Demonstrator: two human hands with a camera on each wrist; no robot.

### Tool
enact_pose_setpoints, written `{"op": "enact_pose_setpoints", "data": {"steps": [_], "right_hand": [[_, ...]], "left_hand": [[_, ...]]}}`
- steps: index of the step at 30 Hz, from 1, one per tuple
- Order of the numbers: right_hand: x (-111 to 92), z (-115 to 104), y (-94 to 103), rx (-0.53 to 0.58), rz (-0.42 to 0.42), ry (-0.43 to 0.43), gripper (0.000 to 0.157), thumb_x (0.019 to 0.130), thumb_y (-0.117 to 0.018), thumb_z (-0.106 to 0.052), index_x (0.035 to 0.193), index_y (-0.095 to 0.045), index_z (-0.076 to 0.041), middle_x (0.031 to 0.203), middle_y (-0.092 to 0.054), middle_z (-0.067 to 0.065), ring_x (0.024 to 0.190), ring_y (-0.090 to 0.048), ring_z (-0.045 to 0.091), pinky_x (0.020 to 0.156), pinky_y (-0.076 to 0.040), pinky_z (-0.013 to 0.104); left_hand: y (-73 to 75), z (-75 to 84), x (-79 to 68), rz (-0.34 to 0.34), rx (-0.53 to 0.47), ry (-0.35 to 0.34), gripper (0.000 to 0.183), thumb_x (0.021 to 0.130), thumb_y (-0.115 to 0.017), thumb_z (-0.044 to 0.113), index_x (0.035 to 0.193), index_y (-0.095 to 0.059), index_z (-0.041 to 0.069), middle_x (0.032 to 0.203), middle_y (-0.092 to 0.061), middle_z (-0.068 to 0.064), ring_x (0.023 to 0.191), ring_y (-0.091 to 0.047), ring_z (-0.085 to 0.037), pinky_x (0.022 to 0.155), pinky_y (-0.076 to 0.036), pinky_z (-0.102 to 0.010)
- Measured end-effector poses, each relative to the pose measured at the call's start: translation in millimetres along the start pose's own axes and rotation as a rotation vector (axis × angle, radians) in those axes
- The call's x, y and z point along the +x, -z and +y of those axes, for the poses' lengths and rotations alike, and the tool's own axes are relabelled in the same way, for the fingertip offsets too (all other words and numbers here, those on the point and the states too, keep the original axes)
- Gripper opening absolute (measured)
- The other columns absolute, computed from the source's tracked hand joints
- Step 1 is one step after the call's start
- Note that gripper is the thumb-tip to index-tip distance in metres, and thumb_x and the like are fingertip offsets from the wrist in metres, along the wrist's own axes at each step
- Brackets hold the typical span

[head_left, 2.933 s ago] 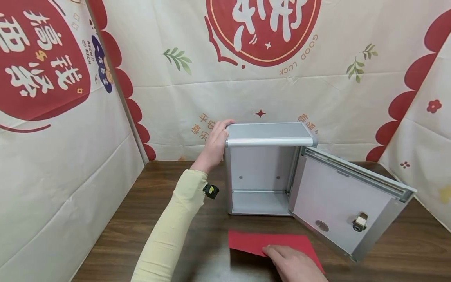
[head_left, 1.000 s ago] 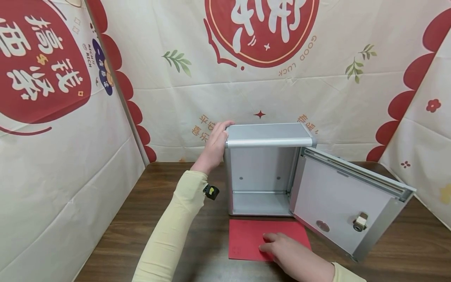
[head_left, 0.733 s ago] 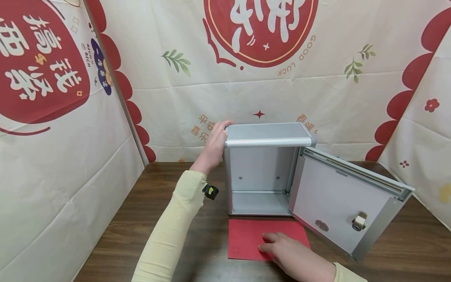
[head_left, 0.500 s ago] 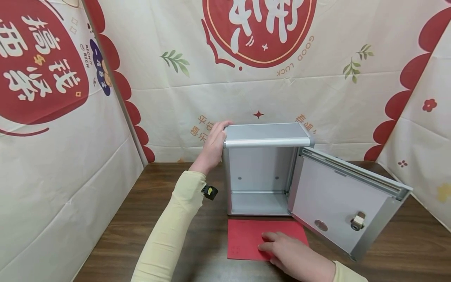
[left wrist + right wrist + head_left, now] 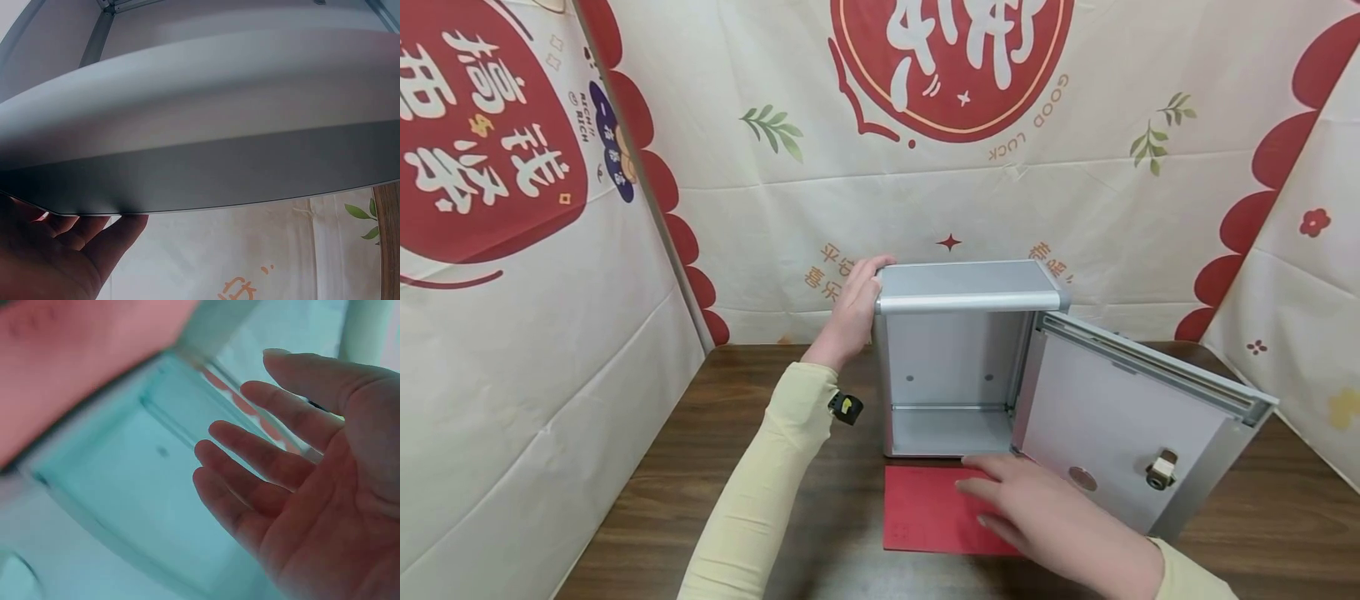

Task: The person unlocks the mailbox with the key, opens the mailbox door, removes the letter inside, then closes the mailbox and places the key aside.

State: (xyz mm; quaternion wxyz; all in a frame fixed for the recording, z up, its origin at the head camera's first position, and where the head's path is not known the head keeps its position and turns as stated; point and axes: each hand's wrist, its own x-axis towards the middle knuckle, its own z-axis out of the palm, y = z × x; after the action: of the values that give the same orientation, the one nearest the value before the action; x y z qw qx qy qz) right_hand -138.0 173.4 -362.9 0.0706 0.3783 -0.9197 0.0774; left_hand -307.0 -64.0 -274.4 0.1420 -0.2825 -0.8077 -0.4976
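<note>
A silver-grey metal lockable box [image 5: 970,287] stands upright on the table, its front door [image 5: 1105,417] swung wide to the right with a cam lock [image 5: 1162,469] on the inner face. My left hand [image 5: 847,312] grips the box's top left edge, fingers reaching over to the back; the left wrist view shows the fingers [image 5: 119,240] against that edge. A flat red piece of paper [image 5: 925,517] lies before the box, a faint square mark near its lower left corner. Over its right part hovers my right hand [image 5: 1037,508], fingers loosely extended and holding nothing.
The brown wooden table [image 5: 655,500] runs up to a printed cloth backdrop [image 5: 850,208] close behind the box. More cloth [image 5: 550,375] borders the left side. The door sticks out toward the front right of the table.
The red paper was lowered from my right hand's grip and laid flat before the box. My right hand then let go, lifting and moving forward and right. My left hand stays on the box.
</note>
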Motion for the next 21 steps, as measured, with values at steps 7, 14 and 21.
{"op": "enact_pose_setpoints", "data": {"steps": [7, 14, 21], "right_hand": [[-4, 1, 48.0, -0.102, 0.287, 0.128, 0.029, 0.09, -0.066, -0.029, 0.116, -0.067, -0.017, 0.124, -0.058, 0.005, 0.108, -0.057, 0.024, 0.083, -0.05, 0.042], [-10, 8, 91.5, -0.155, 0.439, 0.161, 0.054, 0.099, -0.027, -0.045, 0.118, -0.066, -0.013, 0.124, -0.058, 0.007, 0.107, -0.057, 0.027, 0.081, -0.048, 0.042], [-21, 18, 120.7, -0.245, 0.567, 0.113, 0.056, 0.1, -0.029, -0.049, 0.116, -0.068, -0.011, 0.12, -0.06, 0.012, 0.108, -0.056, 0.033, 0.106, -0.025, 0.021]], "left_hand": [[0.2, -0.1, 0.4, -0.001, -0.016, -0.001, 0.051, 0.095, -0.023, 0.024, 0.139, -0.043, 0.007, 0.136, -0.041, -0.003, 0.118, -0.04, -0.015, 0.099, -0.035, -0.04], [1.7, 0.5, 1.0, 0.011, -0.004, -0.018, 0.05, 0.095, -0.023, 0.023, 0.138, -0.045, 0.008, 0.134, -0.042, -0.004, 0.117, -0.041, -0.017, 0.098, -0.035, -0.04], [0.7, -0.1, 0.3, 0.014, -0.005, -0.027, 0.049, 0.095, -0.023, 0.022, 0.136, -0.045, 0.008, 0.133, -0.043, -0.005, 0.116, -0.041, -0.017, 0.097, -0.036, -0.04]]}}
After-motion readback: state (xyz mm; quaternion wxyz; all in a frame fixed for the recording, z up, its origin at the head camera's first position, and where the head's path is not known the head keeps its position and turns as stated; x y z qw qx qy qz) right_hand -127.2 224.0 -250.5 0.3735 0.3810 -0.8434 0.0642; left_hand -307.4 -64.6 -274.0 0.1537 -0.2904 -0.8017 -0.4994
